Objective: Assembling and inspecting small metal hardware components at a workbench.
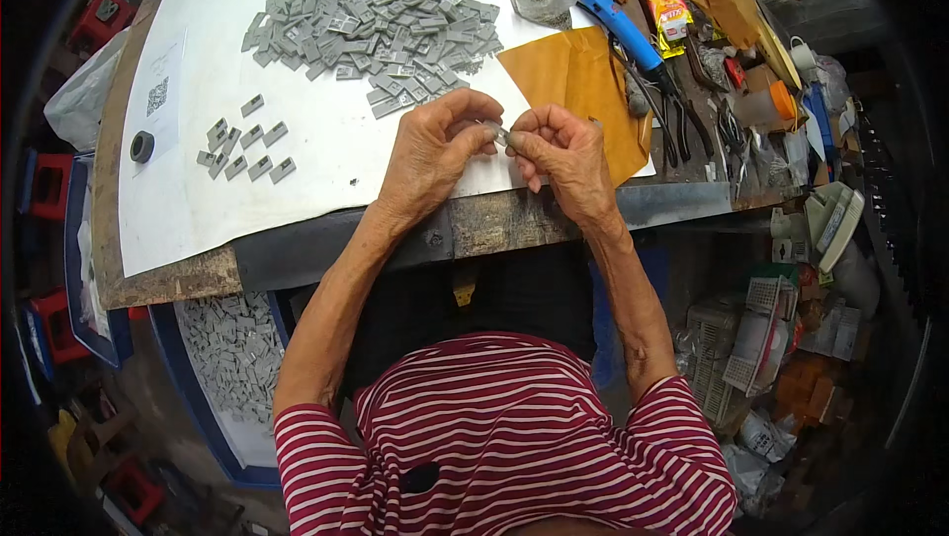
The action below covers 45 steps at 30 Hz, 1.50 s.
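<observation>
Both hands meet over the table's front edge, pinching one small grey metal piece (501,134) between their fingertips. My left hand (442,145) grips its left end with thumb and forefinger. At the other end, the thumb and fingers of my right hand (565,153) close on it. The fingers cover most of the piece. Beyond the hands lies a large heap of grey rectangular metal pieces (386,17) on white paper (326,155). To the left, a small group of similar pieces (253,134) with dark slots lies spread out.
A brown paper envelope (568,81) lies right of the heap, near a blue corded tool (618,22) and pliers (682,126). A black ring (142,147) sits at the far left. Below the table stands a blue bin (203,407) of grey pieces; baskets (761,328) crowd the lower right.
</observation>
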Available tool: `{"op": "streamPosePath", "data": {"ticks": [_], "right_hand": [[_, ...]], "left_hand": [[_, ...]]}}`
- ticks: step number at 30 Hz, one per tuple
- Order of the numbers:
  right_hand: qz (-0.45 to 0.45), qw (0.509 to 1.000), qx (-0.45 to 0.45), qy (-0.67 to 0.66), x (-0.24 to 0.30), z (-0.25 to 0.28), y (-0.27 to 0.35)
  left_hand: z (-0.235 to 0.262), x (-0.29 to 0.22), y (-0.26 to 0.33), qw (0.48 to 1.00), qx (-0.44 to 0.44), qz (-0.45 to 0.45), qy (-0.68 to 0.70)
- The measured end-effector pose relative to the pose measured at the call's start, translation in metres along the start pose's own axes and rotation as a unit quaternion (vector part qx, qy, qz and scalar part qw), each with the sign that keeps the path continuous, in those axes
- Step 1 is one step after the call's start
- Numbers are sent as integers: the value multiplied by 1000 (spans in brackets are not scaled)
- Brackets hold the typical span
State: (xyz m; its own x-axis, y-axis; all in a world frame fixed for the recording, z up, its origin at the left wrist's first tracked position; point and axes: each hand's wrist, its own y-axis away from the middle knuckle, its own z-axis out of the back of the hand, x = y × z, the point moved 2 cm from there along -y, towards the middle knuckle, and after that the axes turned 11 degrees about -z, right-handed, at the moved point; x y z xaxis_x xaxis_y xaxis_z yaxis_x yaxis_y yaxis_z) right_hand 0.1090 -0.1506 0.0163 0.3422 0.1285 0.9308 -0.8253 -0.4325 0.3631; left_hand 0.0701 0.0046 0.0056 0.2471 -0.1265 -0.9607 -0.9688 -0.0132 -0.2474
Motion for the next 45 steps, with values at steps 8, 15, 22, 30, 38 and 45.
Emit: {"op": "streamPosePath", "data": {"ticks": [8,15,22,30,38,45], "right_hand": [[-4,999,31,-26,-4,1,-1],[-12,1000,24,-12,-4,0,0],[-10,1000,12,-9,-7,-2,-1],[17,999,-46,6,-5,-4,1],[15,998,-57,1,-5,-2,2],[15,999,-36,-25,-4,3,2]], "left_hand": [[-1,-2,1,1000,18,-12,-7],[-1,-2,1,1000,10,-19,15],[-1,-1,1,999,10,-15,32],[-1,0,1,999,31,-29,-7],[-4,1,1,981,68,-61,-169],[-7,2,3,961,55,-162,-218]]}}
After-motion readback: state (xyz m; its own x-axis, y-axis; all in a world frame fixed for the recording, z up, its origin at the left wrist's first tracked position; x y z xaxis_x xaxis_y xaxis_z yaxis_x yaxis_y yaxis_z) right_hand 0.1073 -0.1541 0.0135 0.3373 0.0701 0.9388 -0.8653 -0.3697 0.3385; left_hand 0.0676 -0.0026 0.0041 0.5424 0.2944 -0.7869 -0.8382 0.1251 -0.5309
